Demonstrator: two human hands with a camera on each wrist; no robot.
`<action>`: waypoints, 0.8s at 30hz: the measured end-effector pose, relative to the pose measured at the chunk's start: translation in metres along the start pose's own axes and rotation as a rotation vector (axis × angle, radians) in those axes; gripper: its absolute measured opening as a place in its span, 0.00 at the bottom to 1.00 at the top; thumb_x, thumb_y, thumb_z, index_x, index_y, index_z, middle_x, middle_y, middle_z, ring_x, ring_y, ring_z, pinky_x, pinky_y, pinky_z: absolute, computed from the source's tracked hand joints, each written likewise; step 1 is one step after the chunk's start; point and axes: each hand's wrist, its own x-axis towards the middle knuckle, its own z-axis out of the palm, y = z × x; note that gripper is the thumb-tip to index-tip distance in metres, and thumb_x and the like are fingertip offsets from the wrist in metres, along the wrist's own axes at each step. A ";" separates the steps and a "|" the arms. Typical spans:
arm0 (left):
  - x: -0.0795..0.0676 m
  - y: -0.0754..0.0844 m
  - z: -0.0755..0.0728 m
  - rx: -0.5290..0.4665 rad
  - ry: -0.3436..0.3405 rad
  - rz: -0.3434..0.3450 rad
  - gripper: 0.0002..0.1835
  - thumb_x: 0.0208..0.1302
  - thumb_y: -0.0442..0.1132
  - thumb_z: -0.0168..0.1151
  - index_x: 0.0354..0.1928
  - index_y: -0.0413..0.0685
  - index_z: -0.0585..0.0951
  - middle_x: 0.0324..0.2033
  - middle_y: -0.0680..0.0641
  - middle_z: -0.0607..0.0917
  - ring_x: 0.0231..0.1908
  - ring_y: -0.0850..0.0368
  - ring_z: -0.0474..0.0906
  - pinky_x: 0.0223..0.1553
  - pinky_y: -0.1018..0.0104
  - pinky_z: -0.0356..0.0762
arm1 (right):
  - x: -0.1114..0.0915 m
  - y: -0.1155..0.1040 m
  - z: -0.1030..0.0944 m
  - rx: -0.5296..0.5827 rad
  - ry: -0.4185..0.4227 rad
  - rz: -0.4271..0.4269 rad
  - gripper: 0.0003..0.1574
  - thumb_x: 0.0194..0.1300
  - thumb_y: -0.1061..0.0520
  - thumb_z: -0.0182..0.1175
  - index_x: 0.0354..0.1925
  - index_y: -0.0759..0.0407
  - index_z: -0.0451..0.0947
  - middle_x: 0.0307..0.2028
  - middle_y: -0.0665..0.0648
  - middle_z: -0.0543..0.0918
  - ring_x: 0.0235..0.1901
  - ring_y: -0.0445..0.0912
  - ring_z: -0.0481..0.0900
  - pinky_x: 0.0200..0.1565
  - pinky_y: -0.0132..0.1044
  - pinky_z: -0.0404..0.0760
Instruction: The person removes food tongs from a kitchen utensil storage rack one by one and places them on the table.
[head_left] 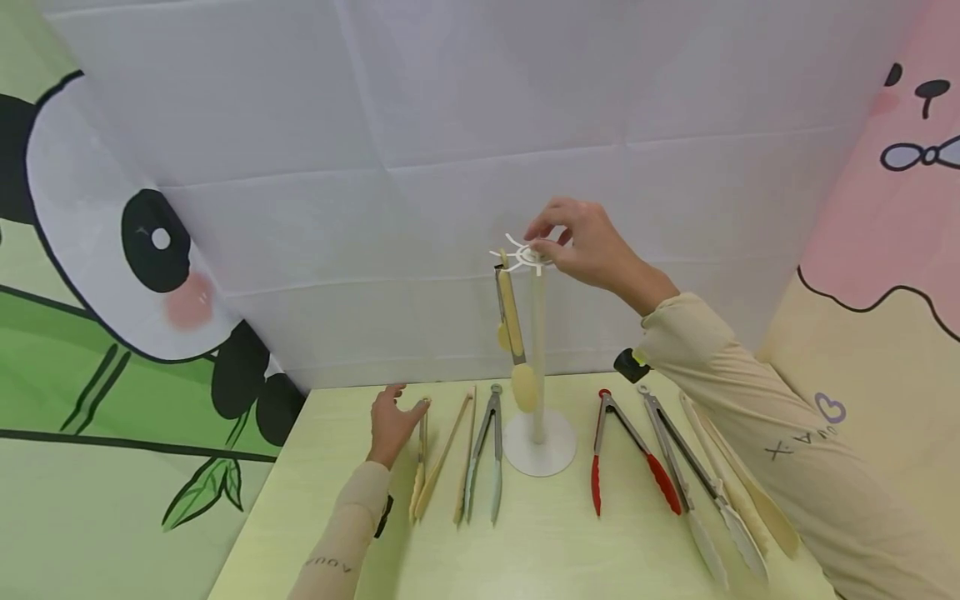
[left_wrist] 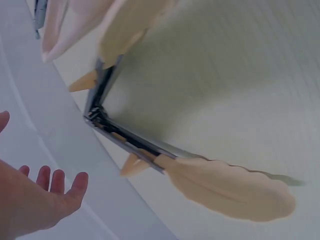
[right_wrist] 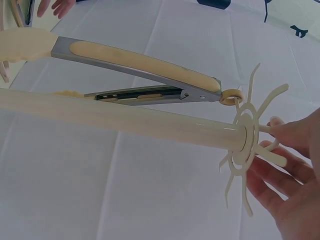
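Note:
My right hand (head_left: 592, 246) is at the top of a white stand, its thumb and fingers pinching one arm of the hook ring (right_wrist: 245, 135). From another hook, a pair of tongs (right_wrist: 145, 62) with beige grips and heads hangs by its loop beside the pole (head_left: 538, 350). The stand's round base (head_left: 540, 458) sits on the table. Over the table's back left edge, my left hand (head_left: 393, 425) holds nothing, its fingers loosely bent. Close by it, beige-headed tongs (left_wrist: 230, 187) lie spread on the table; in the left wrist view the hand (left_wrist: 35, 200) is apart from them.
Pale pink tongs (head_left: 462, 467) and blue-grey tongs (head_left: 497, 467) lie left of the base. On the right are red tongs (head_left: 660, 483), white-tipped tongs (head_left: 705, 542) and cream tongs (head_left: 772, 517), partly beneath the right sleeve. A white cloth (head_left: 375, 208) hangs behind the table.

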 end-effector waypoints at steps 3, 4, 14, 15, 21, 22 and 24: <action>0.002 0.008 0.001 -0.035 0.002 0.033 0.31 0.58 0.43 0.67 0.62 0.41 0.69 0.56 0.38 0.71 0.55 0.42 0.65 0.51 0.46 0.67 | 0.000 0.000 0.000 -0.002 0.002 -0.002 0.06 0.62 0.64 0.61 0.38 0.64 0.83 0.36 0.57 0.80 0.39 0.48 0.75 0.39 0.40 0.77; 0.003 0.011 0.001 -0.047 0.002 0.039 0.31 0.58 0.43 0.68 0.62 0.42 0.69 0.56 0.38 0.72 0.54 0.43 0.65 0.51 0.47 0.67 | 0.000 0.000 0.000 -0.002 0.002 -0.002 0.06 0.62 0.64 0.61 0.38 0.64 0.83 0.36 0.56 0.80 0.39 0.48 0.75 0.39 0.39 0.77; 0.008 0.042 0.005 -0.128 0.016 0.122 0.30 0.55 0.46 0.70 0.59 0.47 0.73 0.54 0.44 0.76 0.52 0.47 0.69 0.48 0.49 0.70 | 0.000 0.000 0.000 0.001 -0.001 0.003 0.07 0.63 0.65 0.59 0.38 0.64 0.83 0.36 0.57 0.80 0.39 0.48 0.75 0.39 0.40 0.77; 0.008 0.045 0.004 -0.136 0.012 0.128 0.30 0.55 0.46 0.70 0.59 0.47 0.73 0.54 0.44 0.76 0.52 0.48 0.69 0.47 0.49 0.71 | 0.000 0.000 0.000 0.002 0.000 0.001 0.07 0.62 0.65 0.60 0.38 0.64 0.83 0.36 0.57 0.80 0.39 0.48 0.75 0.39 0.40 0.77; 0.007 0.059 0.003 -0.194 -0.016 0.157 0.30 0.55 0.48 0.70 0.59 0.51 0.73 0.53 0.48 0.76 0.53 0.50 0.69 0.47 0.52 0.72 | 0.000 0.000 0.000 0.003 0.006 -0.006 0.06 0.62 0.64 0.61 0.37 0.64 0.83 0.36 0.56 0.80 0.38 0.47 0.76 0.39 0.39 0.76; 0.007 0.061 0.003 -0.203 -0.018 0.163 0.30 0.55 0.49 0.70 0.59 0.52 0.73 0.53 0.49 0.76 0.53 0.50 0.69 0.48 0.52 0.72 | 0.000 0.000 0.000 0.001 0.006 -0.006 0.06 0.62 0.64 0.60 0.37 0.64 0.83 0.36 0.56 0.80 0.38 0.47 0.76 0.39 0.39 0.77; 0.007 0.065 0.003 -0.226 -0.022 0.182 0.30 0.55 0.49 0.70 0.59 0.52 0.73 0.53 0.49 0.76 0.53 0.50 0.70 0.48 0.52 0.72 | 0.000 0.000 0.000 -0.001 0.008 -0.009 0.06 0.62 0.64 0.60 0.37 0.64 0.83 0.36 0.56 0.80 0.38 0.48 0.76 0.38 0.39 0.77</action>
